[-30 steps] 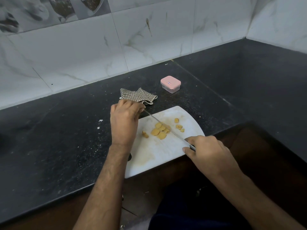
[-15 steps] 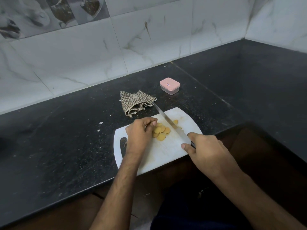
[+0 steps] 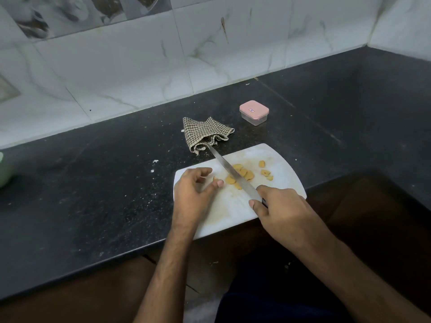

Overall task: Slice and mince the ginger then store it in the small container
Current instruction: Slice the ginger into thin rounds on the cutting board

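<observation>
Black speckled stone counter [image 3: 93,194]. One white plastic cutting board [image 3: 286,173] at near edge. Left hand [image 3: 193,192] rests on board's left part, fingers [image 3: 219,183] loosely curled, holding nothing. One crumpled checked cloth [image 3: 205,132] just beyond board. One long steel knife [image 3: 233,173] lies across yellow ginger slices [image 3: 245,174], roughly nine, mid-board. Right hand [image 3: 279,210] grips knife handle. One small clear container with pink lid [image 3: 254,112], closed, far right of cloth.

Checked cloth [image 3: 206,132] and pink-lidded container [image 3: 254,112] flank bare counter [image 3: 93,194].
</observation>
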`<state>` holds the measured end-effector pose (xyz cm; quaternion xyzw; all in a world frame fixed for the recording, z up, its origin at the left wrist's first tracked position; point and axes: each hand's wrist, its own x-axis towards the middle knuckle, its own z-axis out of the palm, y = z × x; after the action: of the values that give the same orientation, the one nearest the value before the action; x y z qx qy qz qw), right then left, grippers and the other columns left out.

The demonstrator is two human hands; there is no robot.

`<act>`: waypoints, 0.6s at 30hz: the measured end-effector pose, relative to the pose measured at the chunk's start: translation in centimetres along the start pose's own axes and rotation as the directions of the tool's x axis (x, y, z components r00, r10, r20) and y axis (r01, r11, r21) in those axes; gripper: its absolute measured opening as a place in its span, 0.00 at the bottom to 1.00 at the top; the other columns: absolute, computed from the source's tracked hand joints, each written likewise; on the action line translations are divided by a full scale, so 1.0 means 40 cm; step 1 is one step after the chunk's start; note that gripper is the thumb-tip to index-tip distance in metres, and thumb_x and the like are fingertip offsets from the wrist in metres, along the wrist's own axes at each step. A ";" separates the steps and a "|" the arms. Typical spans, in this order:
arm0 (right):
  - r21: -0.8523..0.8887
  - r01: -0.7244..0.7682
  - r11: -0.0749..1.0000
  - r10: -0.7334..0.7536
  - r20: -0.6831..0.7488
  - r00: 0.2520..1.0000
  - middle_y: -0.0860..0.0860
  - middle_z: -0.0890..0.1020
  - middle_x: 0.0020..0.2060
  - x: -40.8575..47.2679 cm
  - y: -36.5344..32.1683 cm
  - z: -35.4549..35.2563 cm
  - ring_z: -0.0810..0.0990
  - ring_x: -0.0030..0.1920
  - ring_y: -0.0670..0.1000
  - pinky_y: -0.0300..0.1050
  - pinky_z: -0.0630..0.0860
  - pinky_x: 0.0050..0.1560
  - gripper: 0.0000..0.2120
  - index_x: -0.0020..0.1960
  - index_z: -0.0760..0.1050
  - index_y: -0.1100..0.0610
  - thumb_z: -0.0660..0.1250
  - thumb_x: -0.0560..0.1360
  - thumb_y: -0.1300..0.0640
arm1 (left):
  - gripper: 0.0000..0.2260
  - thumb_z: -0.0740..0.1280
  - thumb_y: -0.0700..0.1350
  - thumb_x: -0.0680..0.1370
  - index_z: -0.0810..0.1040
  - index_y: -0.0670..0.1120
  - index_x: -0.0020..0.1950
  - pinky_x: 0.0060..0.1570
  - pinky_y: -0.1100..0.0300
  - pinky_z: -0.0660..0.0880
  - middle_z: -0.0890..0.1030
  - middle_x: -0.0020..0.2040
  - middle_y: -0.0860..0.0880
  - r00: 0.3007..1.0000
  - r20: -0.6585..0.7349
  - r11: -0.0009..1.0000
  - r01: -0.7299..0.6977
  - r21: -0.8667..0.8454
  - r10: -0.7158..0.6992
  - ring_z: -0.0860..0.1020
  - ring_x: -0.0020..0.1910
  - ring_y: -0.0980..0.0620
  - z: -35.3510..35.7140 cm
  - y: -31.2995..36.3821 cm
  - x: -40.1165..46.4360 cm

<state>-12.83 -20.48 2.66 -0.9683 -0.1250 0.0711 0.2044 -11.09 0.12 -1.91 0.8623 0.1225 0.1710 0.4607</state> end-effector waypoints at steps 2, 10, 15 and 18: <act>0.002 0.019 1.000 -0.019 0.008 1.000 0.45 0.75 0.37 -0.001 -0.010 0.006 0.79 0.44 0.51 0.46 0.75 0.42 0.09 0.50 0.67 0.47 0.56 0.83 0.43 | 0.17 0.81 0.49 0.71 0.83 0.50 0.58 0.52 0.69 0.75 0.82 0.53 0.57 1.000 0.014 1.000 0.012 -0.019 -0.012 0.79 0.52 0.62 -0.001 -0.008 -0.001; -0.028 0.060 0.998 -0.060 -0.014 0.998 0.46 0.78 0.44 -0.014 -0.051 0.015 0.79 0.48 0.49 0.47 0.79 0.49 0.10 0.58 0.72 0.46 0.56 0.83 0.44 | 0.07 0.79 0.48 0.73 0.84 0.51 0.48 0.44 0.71 0.76 0.84 0.41 0.57 1.000 -0.003 1.000 0.012 0.010 -0.012 0.81 0.42 0.64 0.000 -0.003 0.001; -0.081 0.054 0.995 -0.054 0.003 0.999 0.48 0.80 0.50 -0.011 -0.071 0.016 0.79 0.51 0.51 0.47 0.80 0.53 0.13 0.62 0.71 0.48 0.55 0.83 0.45 | 0.07 0.79 0.51 0.73 0.86 0.52 0.47 0.44 0.64 0.79 0.84 0.40 0.59 0.999 -0.030 0.999 0.013 0.042 -0.012 0.81 0.41 0.64 0.006 -0.001 0.003; -0.097 0.058 0.994 -0.060 -0.010 0.998 0.48 0.80 0.49 -0.009 -0.081 0.015 0.79 0.50 0.51 0.47 0.80 0.53 0.13 0.63 0.71 0.49 0.55 0.84 0.46 | 0.06 0.79 0.51 0.73 0.86 0.53 0.47 0.45 0.57 0.81 0.85 0.39 0.60 0.999 -0.034 0.998 0.012 0.062 -0.010 0.81 0.41 0.64 0.009 0.000 0.000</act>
<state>-13.98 -17.47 3.48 -0.9734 -0.1554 0.0524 0.1599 -10.96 -0.14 -2.11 0.8726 0.1402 0.1789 0.4322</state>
